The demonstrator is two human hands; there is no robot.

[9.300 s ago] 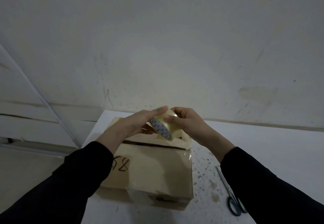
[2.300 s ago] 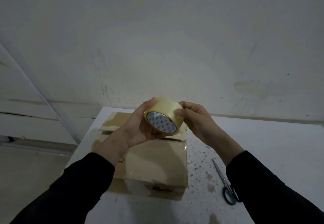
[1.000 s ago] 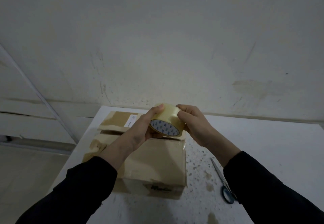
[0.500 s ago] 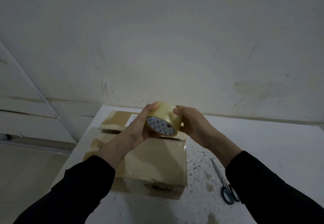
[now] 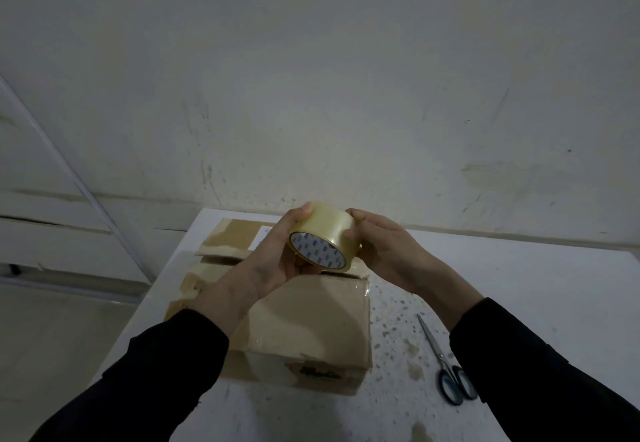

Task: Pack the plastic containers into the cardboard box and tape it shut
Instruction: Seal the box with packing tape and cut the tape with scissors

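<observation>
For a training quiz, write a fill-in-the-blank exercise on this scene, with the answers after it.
1. The left hand and the right hand both hold a roll of ____.
2. The scissors lie to the ____ of the box.
3. The box rests on a white ____.
Answers: tape; right; table.

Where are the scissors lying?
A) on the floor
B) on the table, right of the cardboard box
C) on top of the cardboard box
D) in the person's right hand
B: the scissors lie flat on the table right of the cardboard box, while the left hand and right hand both hold the tape roll.
</observation>
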